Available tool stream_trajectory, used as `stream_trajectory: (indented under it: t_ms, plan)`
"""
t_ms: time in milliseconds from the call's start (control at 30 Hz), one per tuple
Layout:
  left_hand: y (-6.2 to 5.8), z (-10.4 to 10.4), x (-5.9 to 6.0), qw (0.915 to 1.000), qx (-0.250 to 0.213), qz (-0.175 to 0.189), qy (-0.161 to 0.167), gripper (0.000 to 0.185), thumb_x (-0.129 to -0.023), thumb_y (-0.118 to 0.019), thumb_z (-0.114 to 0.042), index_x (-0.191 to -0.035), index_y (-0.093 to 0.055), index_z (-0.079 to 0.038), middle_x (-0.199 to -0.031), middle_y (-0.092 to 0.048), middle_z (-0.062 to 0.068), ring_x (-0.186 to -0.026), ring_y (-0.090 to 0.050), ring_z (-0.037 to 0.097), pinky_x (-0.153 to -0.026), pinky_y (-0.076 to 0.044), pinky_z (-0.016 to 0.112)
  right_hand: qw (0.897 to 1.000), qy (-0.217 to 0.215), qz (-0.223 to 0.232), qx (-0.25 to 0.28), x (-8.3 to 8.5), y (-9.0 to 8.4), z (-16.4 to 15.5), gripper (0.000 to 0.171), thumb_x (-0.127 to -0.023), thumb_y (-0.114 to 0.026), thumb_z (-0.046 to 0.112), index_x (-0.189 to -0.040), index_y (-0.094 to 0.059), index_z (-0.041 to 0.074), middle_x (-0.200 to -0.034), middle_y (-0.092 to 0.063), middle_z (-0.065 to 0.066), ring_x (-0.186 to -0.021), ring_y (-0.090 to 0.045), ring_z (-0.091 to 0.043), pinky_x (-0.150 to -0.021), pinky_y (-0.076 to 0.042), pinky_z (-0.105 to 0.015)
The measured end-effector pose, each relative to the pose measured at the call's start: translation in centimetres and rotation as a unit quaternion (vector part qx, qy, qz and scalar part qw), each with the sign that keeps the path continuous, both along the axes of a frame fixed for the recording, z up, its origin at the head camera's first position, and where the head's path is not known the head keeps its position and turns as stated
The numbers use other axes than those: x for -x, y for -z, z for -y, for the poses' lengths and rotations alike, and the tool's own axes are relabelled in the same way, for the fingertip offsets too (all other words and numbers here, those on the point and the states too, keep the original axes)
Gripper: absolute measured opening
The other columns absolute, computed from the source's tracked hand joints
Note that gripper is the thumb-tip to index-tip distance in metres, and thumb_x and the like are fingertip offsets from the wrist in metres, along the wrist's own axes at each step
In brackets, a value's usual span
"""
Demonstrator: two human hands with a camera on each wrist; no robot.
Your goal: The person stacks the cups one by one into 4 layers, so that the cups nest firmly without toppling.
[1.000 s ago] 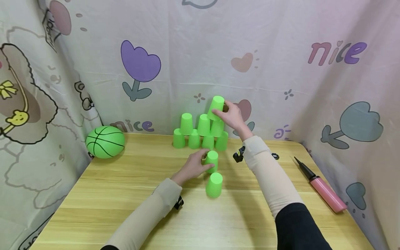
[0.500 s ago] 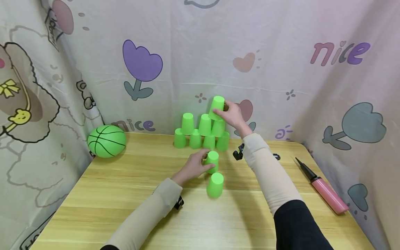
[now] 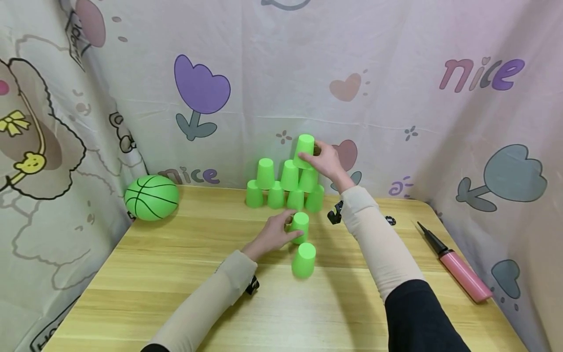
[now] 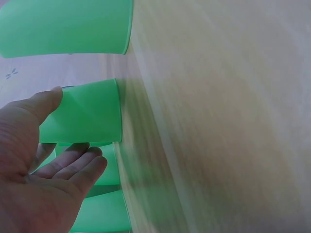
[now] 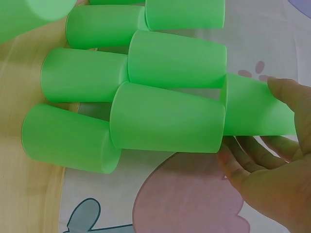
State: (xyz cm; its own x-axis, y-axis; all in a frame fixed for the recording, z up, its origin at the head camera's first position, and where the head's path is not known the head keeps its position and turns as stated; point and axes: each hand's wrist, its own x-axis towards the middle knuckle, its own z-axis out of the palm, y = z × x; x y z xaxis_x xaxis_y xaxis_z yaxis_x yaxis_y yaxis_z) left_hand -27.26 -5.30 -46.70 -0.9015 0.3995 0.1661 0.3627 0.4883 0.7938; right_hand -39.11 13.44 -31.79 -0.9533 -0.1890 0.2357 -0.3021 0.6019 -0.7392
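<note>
Cups, bright green plastic, upturned: a pyramid (image 3: pixel 283 188) of them stands at the far edge of the pale wooden table (image 3: pixel 176 274), four in the bottom row, three above.

Top cup (image 3: pixel 304 150): held tilted at the third tier, over the right two of the middle row; right hand (image 3: pixel 327 164) grips it, thumb and fingers curled round its wall.

Loose cup (image 3: pixel 301 226): on the table before the pyramid; left hand (image 3: pixel 272 235) curls about it, though the wrist view shows the fingers fairly relaxed, so firmness of hold is uncertain.

Second loose cup (image 3: pixel 304 259): nearer, untouched.

Risk: the tilted cup, set down off-centre or nudged sideways, could slide off or topple the middle row; a sleeve brushing the base would do the same.

Also present: green rubber basketball (image 3: pixel 151 197), left; pink hand pump (image 3: pixel 457 270), right.
</note>
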Motion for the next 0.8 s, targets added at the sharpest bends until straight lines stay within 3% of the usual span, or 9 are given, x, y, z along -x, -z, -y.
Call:
stream_trajectory:
  t_ms: [367, 567, 800]
  plan:
    - [-0.2, -0.2, -0.2, 0.9999, 0.001, -0.012, -0.004, 0.062, -0.096, -0.08, -0.024, -0.15, -0.054, -0.006, -0.133, -0.071, 0.018, -0.126, -0.067, 0.038, -0.107, -0.058, 0.051, 1.0, -0.01, -0.001, -0.001, -0.5, -0.3, -0.8, 0.072, -0.096, -0.075, 0.045, -0.154, -0.052, 0.01, -0.138, -0.068, -0.016, -0.13, -0.064, -0.031, -0.112, -0.052, -0.048]
    - [-0.1, 0.1, -0.1, 0.9998, -0.002, -0.017, -0.004, 0.061, -0.095, -0.081, -0.024, -0.146, -0.055, -0.006, -0.132, -0.071, 0.017, -0.123, -0.067, 0.036, -0.105, -0.059, 0.049, 1.0, 0.005, 0.002, -0.006, -2.1, -0.6, -2.1, 0.082, -0.095, -0.076, 0.049, -0.161, -0.043, 0.014, -0.15, -0.06, -0.016, -0.14, -0.056, -0.032, -0.117, -0.048, -0.051]
    - [-0.6, 1.7, 0.1, 0.9987, -0.026, -0.017, -0.04, 0.06, -0.091, -0.085, -0.021, -0.142, -0.059, -0.005, -0.132, -0.071, 0.018, -0.124, -0.068, 0.039, -0.106, -0.059, 0.051, 1.0, -0.014, -0.006, 0.02, -4.7, 0.8, -3.8, 0.075, -0.098, -0.074, 0.041, -0.159, -0.044, 0.01, -0.155, -0.054, -0.02, -0.142, -0.053, -0.038, -0.118, -0.047, -0.055]
